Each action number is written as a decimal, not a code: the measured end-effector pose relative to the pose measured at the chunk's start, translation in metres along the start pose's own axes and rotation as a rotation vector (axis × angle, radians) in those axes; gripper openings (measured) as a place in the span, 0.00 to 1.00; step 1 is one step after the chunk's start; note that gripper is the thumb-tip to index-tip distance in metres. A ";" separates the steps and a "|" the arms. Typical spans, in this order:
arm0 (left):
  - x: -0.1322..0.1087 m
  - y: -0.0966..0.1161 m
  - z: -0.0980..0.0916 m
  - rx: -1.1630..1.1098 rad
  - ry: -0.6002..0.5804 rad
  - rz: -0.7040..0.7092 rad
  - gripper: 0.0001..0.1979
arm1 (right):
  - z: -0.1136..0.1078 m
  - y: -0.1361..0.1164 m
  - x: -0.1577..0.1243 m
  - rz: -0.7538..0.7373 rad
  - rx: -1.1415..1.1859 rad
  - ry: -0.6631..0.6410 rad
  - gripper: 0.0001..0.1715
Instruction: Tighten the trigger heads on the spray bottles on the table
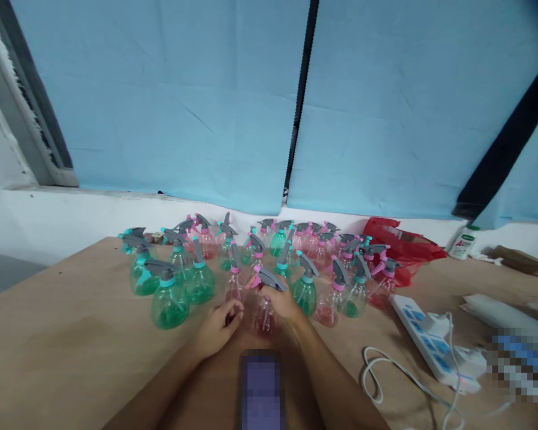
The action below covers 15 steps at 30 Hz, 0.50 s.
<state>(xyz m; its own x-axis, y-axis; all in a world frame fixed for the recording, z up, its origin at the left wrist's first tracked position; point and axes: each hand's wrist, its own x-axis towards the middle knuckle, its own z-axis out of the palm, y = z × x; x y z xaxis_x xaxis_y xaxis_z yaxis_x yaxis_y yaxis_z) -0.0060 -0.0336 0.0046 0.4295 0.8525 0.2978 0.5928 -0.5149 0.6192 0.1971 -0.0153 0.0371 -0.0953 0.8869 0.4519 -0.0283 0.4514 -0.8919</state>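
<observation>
The bottle point(264, 325) is nearly upright at the centre of the frame, just below the middle, and we have it by the neck: our right grip point(283, 301) is wrapped around it under the grey-and-pink head point(271, 279). Whether its base touches the counter point(72, 352) we cannot tell. Our left grip point(219, 327) is just beside it on the left, fingers curled toward the thumb; we cannot tell whether they pinch anything.

The broadest visible stretch of counter, our widest room, runs across the lower left to an edge slanting up toward the left centre. Behind the rows of other bottles point(201, 283), the white wall point(116, 212) bounds the far side. At right, a power strip point(424, 340) and cable point(403, 371) narrow our space, and a blurred dark oblong point(262, 388) takes up the bottom centre.

Through our bottle's clear, pinkish side we see a pale tube. Many others are green, deepest low down; liquid or tinted plastic, we cannot tell. A red bag point(407, 251) lies at centre right, near a white tub point(464, 242) with a green cap.
</observation>
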 end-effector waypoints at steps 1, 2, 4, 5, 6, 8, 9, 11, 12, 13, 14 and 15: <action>0.000 0.000 0.000 -0.006 0.004 -0.001 0.13 | -0.001 0.000 0.000 0.012 0.013 0.019 0.11; 0.000 0.000 0.001 -0.009 0.007 -0.002 0.13 | -0.001 -0.001 0.000 0.020 0.021 0.038 0.10; 0.000 -0.001 0.000 -0.008 0.007 0.001 0.13 | -0.001 -0.002 0.001 0.017 0.028 0.047 0.11; -0.001 -0.001 0.000 -0.006 0.003 0.003 0.13 | -0.001 -0.003 0.001 0.010 0.028 0.028 0.12; -0.001 -0.001 0.000 -0.004 -0.003 0.002 0.13 | 0.000 -0.003 0.001 0.004 0.027 -0.001 0.14; -0.001 0.000 -0.001 0.001 -0.007 -0.002 0.13 | 0.001 -0.004 0.000 0.006 0.023 -0.041 0.16; -0.001 0.000 -0.001 0.004 -0.008 -0.005 0.13 | 0.001 -0.003 0.000 0.017 0.021 -0.036 0.16; -0.001 0.001 -0.002 0.012 -0.010 -0.009 0.13 | 0.002 -0.001 0.000 0.043 0.024 0.004 0.13; -0.001 0.001 -0.002 0.014 -0.010 -0.010 0.13 | 0.001 0.000 0.000 0.054 0.025 0.025 0.12; -0.001 0.001 -0.002 0.014 -0.010 -0.011 0.13 | 0.001 0.001 0.000 0.063 0.027 0.039 0.11; -0.001 0.002 -0.002 0.010 -0.013 -0.010 0.13 | 0.001 0.002 0.000 0.067 0.030 0.042 0.10; -0.001 0.002 -0.001 0.007 -0.015 -0.009 0.14 | 0.000 0.003 0.001 0.066 0.034 0.035 0.10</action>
<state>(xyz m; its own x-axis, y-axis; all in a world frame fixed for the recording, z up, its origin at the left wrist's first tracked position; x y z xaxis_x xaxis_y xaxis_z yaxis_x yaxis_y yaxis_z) -0.0064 -0.0350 0.0063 0.4338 0.8559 0.2814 0.6013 -0.5076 0.6171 0.1966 -0.0133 0.0349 -0.0628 0.9177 0.3923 -0.0569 0.3891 -0.9194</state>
